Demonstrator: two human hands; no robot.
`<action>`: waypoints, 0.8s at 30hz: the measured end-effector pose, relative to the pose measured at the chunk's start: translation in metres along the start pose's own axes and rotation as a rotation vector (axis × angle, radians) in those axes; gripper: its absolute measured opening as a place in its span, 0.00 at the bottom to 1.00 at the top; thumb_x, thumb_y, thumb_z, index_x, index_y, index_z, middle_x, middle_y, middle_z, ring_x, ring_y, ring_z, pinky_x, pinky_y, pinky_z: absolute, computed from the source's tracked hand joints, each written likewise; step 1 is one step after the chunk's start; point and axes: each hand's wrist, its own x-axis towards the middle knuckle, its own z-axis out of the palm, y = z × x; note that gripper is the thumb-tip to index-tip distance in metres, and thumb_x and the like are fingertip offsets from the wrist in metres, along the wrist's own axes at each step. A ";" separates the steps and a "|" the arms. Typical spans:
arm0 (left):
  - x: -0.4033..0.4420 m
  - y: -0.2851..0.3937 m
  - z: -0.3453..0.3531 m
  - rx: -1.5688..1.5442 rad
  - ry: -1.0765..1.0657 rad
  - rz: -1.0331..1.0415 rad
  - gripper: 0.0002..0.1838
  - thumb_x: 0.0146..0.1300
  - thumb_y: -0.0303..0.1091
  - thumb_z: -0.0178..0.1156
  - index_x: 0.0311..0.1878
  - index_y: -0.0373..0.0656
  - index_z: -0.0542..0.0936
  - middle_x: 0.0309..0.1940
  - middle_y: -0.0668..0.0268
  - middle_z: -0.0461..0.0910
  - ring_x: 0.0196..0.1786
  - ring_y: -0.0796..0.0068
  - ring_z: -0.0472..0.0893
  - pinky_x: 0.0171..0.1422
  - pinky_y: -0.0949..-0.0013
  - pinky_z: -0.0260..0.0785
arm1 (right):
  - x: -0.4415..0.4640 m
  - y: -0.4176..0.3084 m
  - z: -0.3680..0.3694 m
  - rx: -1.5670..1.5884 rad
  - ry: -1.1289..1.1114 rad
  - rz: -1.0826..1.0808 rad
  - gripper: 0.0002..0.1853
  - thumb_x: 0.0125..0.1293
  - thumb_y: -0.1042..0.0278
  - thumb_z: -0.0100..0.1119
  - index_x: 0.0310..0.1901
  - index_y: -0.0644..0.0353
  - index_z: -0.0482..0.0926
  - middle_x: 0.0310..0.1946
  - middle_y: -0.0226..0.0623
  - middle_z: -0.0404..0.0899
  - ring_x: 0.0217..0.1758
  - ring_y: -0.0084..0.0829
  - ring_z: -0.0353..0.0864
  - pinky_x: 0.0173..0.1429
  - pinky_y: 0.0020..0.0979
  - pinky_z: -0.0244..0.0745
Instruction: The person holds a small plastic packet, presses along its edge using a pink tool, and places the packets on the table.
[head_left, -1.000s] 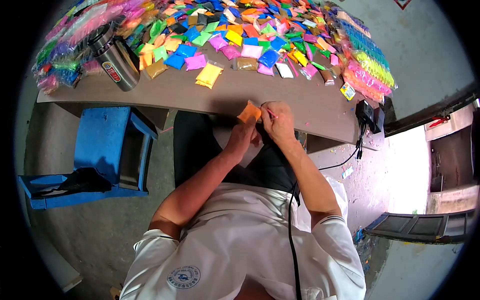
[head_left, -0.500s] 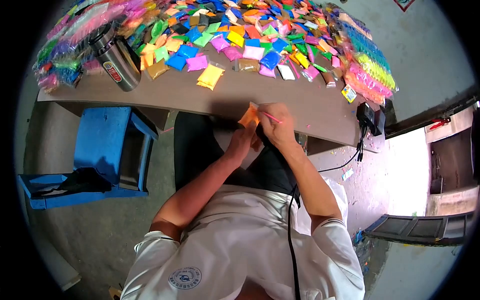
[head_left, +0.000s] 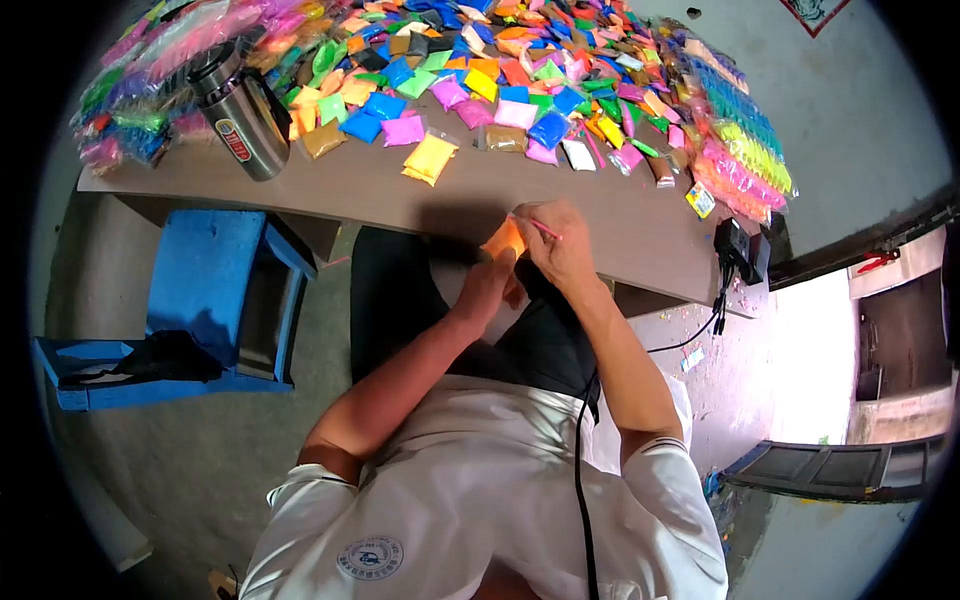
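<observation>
Just off the table's front edge, above my lap, my left hand (head_left: pixel 484 284) is closed on a small orange packet (head_left: pixel 504 238), holding it by its lower part. My right hand (head_left: pixel 560 245) is closed too, with a thin pink stick (head_left: pixel 546 229) jutting out between its fingers. Those fingertips meet the packet's upper right corner; whether they pinch the clear plastic there is hidden. Beyond the hands, yellow-orange packets (head_left: pixel 430 159) lie on the table, nearer to me than the big pile of colourful packets (head_left: pixel 480 85).
On the brown table (head_left: pixel 350 195) stand a steel flask (head_left: pixel 250 130) at left and a black power adapter (head_left: pixel 733 238) with cables at right. Bundled clear bags (head_left: pixel 740 150) line the right side. A blue stool (head_left: pixel 205 280) is on the floor at left. A black cable (head_left: pixel 580 480) runs down my shirt.
The view has shifted slightly. Both hands stay together at the orange packet, and the pink stick remains in my right hand, its fingers slightly changed in pose.
</observation>
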 end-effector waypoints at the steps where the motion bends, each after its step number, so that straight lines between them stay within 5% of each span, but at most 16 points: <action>1: -0.003 -0.005 -0.001 0.005 0.016 -0.027 0.32 0.66 0.65 0.49 0.17 0.47 0.62 0.16 0.63 0.71 0.23 0.72 0.74 0.31 0.69 0.66 | -0.004 -0.006 0.000 -0.008 0.040 -0.077 0.03 0.59 0.72 0.60 0.32 0.62 0.80 0.30 0.44 0.81 0.35 0.48 0.78 0.40 0.41 0.73; 7: -0.003 0.002 -0.001 0.020 -0.017 -0.030 0.32 0.65 0.65 0.49 0.17 0.47 0.62 0.16 0.64 0.72 0.23 0.73 0.74 0.31 0.70 0.66 | 0.008 0.009 0.001 -0.053 -0.084 0.159 0.04 0.59 0.70 0.61 0.32 0.61 0.81 0.31 0.44 0.81 0.36 0.47 0.79 0.42 0.40 0.74; 14: -0.001 -0.002 0.001 0.013 -0.003 -0.007 0.33 0.65 0.66 0.47 0.17 0.47 0.62 0.16 0.62 0.73 0.22 0.73 0.74 0.31 0.69 0.66 | -0.001 0.003 0.001 -0.030 -0.014 -0.016 0.04 0.56 0.71 0.60 0.29 0.62 0.80 0.26 0.44 0.79 0.32 0.48 0.78 0.39 0.42 0.73; 16: -0.002 0.000 -0.002 0.012 -0.011 0.016 0.33 0.66 0.65 0.47 0.17 0.47 0.62 0.16 0.63 0.73 0.22 0.74 0.73 0.30 0.70 0.66 | 0.000 0.009 0.002 0.012 -0.050 0.179 0.04 0.57 0.71 0.60 0.29 0.61 0.80 0.26 0.44 0.79 0.32 0.48 0.78 0.39 0.42 0.73; 24: -0.004 -0.006 -0.003 0.024 0.016 -0.013 0.32 0.67 0.65 0.47 0.17 0.48 0.62 0.16 0.63 0.71 0.22 0.73 0.73 0.30 0.70 0.66 | -0.004 -0.004 -0.004 -0.067 -0.047 0.021 0.05 0.60 0.70 0.59 0.31 0.61 0.80 0.27 0.43 0.80 0.32 0.46 0.79 0.36 0.40 0.73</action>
